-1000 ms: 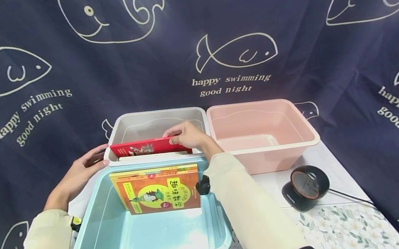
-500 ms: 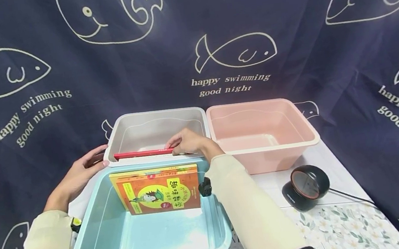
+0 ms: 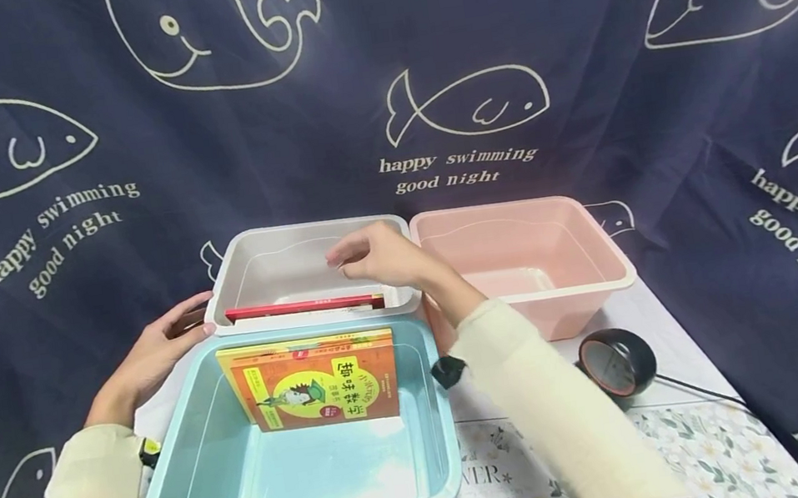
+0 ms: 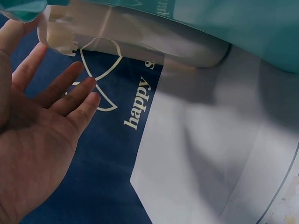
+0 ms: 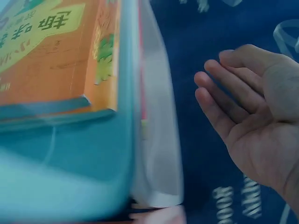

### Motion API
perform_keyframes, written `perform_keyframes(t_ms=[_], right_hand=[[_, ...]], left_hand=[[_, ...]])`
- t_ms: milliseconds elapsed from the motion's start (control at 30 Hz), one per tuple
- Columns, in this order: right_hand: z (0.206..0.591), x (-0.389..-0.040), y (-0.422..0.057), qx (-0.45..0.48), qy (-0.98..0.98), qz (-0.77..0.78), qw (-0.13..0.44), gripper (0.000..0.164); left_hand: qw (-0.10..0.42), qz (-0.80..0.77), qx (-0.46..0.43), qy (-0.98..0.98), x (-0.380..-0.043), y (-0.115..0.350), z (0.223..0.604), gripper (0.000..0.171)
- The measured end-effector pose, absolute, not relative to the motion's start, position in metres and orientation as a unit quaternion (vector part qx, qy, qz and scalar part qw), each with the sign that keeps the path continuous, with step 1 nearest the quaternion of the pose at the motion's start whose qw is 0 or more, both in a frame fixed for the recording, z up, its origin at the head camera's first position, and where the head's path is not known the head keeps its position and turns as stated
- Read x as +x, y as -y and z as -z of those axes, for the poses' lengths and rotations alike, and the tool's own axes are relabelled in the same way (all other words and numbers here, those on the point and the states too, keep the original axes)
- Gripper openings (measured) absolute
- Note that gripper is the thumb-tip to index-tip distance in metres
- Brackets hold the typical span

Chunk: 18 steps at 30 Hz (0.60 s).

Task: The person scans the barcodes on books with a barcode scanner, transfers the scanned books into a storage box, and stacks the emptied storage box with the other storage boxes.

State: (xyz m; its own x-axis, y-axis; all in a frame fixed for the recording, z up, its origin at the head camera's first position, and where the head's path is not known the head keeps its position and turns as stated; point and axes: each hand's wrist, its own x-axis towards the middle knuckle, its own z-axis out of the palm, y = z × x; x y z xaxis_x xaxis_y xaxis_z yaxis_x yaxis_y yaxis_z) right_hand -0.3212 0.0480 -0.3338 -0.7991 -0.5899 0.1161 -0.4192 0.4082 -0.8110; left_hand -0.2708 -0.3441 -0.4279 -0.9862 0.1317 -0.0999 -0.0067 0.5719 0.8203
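My left hand point(image 3: 152, 361) rests its fingertips and thumb on the left rim of a light grey plastic bin point(image 3: 279, 260). In the left wrist view that hand's fingers point(image 4: 74, 100) are extended. My right hand point(image 3: 385, 259) is over the grey bin with nothing in it, its fingers loosely bent. Below it, along the bin's near wall, a red book point(image 3: 300, 306) stands on edge; a white edge shows in front of it. A light blue bin point(image 3: 324, 482) sits nearer, with several books against its far wall, the foremost an orange book point(image 3: 371, 379) with Chinese lettering.
A pink bin point(image 3: 519, 237) stands right of the grey one. Near its front right corner is a black rounded device point(image 3: 621, 358) with a cord, partly behind my right sleeve. Behind everything hangs a dark blue curtain point(image 3: 266, 157) with whale and fish drawings.
The red book has gone down into the grey bin, and my right hand has let go of it and risen above it. My left hand has stayed at the rim.
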Motion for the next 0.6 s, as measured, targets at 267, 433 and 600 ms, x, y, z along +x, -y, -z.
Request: perform_keyframes(t_ms=[267,433,600], right_hand=[[0.344,-0.260,-0.075,-0.333,-0.834,0.422,0.123,0.029],[0.366,-0.240,-0.083,-0.349,-0.854,0.374,0.102,0.029],[0.376,-0.238,-0.081,-0.335,-0.868,0.358,0.075,0.030]], left_hand=[[0.079,-0.460,0.039,-0.883,-0.272,0.345,0.427,0.078],[0.078,-0.461,0.038,-0.883,-0.271,0.345,0.426,0.078],[0.078,-0.465,0.035,-0.881,-0.270,0.344,0.426,0.079]])
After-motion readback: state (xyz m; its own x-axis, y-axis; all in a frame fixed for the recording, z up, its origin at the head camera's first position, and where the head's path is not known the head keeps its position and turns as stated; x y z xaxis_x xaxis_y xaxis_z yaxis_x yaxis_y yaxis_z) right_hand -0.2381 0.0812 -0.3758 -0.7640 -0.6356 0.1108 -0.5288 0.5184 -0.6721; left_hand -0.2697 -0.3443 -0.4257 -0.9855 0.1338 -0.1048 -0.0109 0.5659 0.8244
